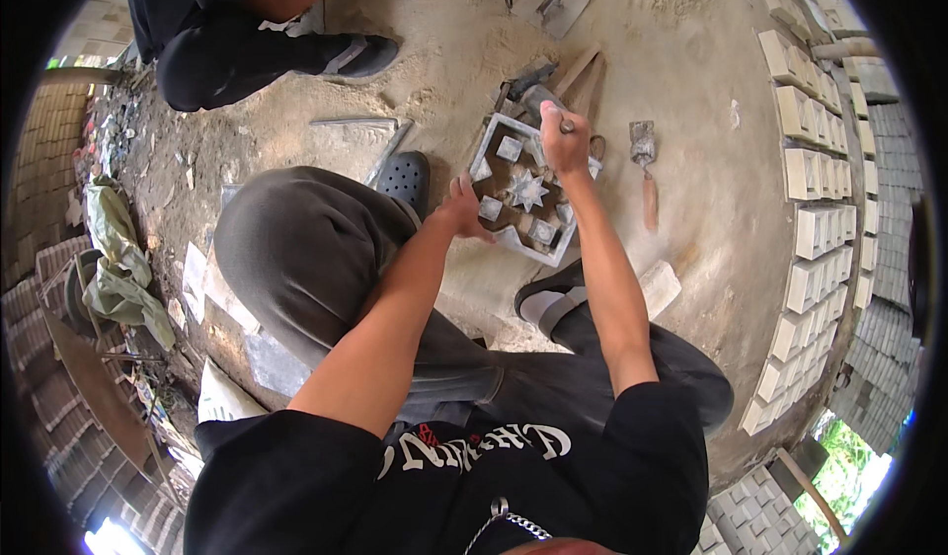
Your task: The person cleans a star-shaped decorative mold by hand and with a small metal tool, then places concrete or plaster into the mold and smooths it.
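A square, light-grey mould [539, 255] lies on the ground before me, with small grey blocks and a star-shaped piece [528, 191] inside. My left hand [460, 209] grips its left side, fingers and thumb spread along the rim. Over the far right edge, my right hand [564, 142] is closed in a fist round the handle of what looks like a trowel. Its flat grey blade [538, 99] shows just beyond the fist. Part of the handle is hidden by the fingers.
A small trowel [644, 150] with a wooden handle lies to the right. Farther off are a flat float [551, 6] and another person's leg and shoe [370, 56]. An L-shaped metal strip [390, 150] lies left. Rows of pale blocks [820, 175] line the right side.
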Demonstrator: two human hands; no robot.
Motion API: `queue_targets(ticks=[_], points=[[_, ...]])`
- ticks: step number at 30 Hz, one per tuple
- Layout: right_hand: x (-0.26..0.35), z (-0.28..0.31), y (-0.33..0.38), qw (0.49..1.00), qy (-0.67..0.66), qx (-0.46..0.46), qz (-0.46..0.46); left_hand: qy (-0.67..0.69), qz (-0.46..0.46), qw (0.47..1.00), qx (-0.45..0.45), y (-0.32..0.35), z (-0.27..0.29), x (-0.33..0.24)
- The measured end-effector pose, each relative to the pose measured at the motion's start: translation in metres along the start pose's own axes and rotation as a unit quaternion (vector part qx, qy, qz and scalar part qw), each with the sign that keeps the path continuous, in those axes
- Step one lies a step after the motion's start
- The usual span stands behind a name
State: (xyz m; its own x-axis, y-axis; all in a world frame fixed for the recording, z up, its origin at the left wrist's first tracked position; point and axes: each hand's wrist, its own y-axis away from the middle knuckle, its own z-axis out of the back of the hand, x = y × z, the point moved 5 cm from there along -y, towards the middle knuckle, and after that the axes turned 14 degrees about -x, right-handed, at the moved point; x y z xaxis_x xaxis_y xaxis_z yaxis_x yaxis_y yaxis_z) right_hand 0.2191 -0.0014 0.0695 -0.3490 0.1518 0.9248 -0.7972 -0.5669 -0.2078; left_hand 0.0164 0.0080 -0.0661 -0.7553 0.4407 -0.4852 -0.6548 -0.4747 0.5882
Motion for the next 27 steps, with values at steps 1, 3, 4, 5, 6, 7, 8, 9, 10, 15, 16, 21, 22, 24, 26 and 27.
queue_targets(ticks=[1,3,4,5,6,7,8,9,10,15,16,21,22,24,26,27], points=[[0.006,0.002,0.001,1.000,-0.001,-0.016,0.008,-0.004,0.004,1.000,-0.008,-0.001,0.003,-0.001],[0.027,0.004,0.006,0.991,0.021,-0.058,0.119,-0.007,0.013,1.000,-0.009,0.004,0.003,-0.001],[0.029,0.000,0.009,0.995,0.024,-0.040,0.093,-0.008,0.013,1.000,-0.012,0.004,0.003,-0.001],[0.031,-0.006,0.009,0.996,0.025,-0.033,0.083,0.003,0.001,1.000,-0.030,0.004,0.005,-0.002],[0.029,-0.012,0.013,0.998,0.046,-0.014,0.040,0.004,0.004,1.000,-0.011,0.004,0.001,-0.002],[0.031,-0.016,0.013,0.997,0.058,0.003,0.057,0.016,-0.001,1.000,-0.011,0.003,0.001,-0.001],[0.032,-0.017,0.011,0.996,0.056,-0.027,0.067,0.026,-0.006,1.000,-0.012,0.001,0.002,-0.001],[0.031,-0.015,0.015,0.996,0.059,-0.046,0.058,0.030,-0.006,1.000,-0.005,0.002,-0.001,0.000],[0.031,-0.015,0.012,0.994,0.050,-0.066,0.075,0.034,-0.007,0.999,-0.003,0.002,-0.001,0.001],[0.015,-0.012,0.003,0.995,0.040,-0.089,-0.014,0.002,-0.009,1.000,-0.006,-0.002,-0.002,0.001],[0.017,-0.013,0.002,0.995,0.056,-0.076,0.020,-0.001,-0.007,1.000,0.003,-0.001,-0.004,0.001],[0.021,-0.017,-0.002,0.994,0.070,-0.077,0.030,0.018,-0.015,1.000,-0.014,-0.004,-0.002,0.002],[0.022,-0.015,-0.001,0.992,0.061,-0.104,0.037,0.017,-0.016,1.000,-0.015,-0.005,-0.004,0.003],[0.022,-0.018,0.001,0.996,0.030,-0.070,0.047,0.008,-0.017,1.000,-0.014,-0.006,-0.007,0.004],[0.015,-0.022,0.002,0.998,0.050,-0.030,0.022,0.001,-0.018,1.000,-0.007,-0.007,-0.009,0.005],[0.017,-0.020,0.000,0.995,0.057,-0.045,0.067,-0.005,-0.027,0.999,-0.028,-0.009,-0.007,0.005]])
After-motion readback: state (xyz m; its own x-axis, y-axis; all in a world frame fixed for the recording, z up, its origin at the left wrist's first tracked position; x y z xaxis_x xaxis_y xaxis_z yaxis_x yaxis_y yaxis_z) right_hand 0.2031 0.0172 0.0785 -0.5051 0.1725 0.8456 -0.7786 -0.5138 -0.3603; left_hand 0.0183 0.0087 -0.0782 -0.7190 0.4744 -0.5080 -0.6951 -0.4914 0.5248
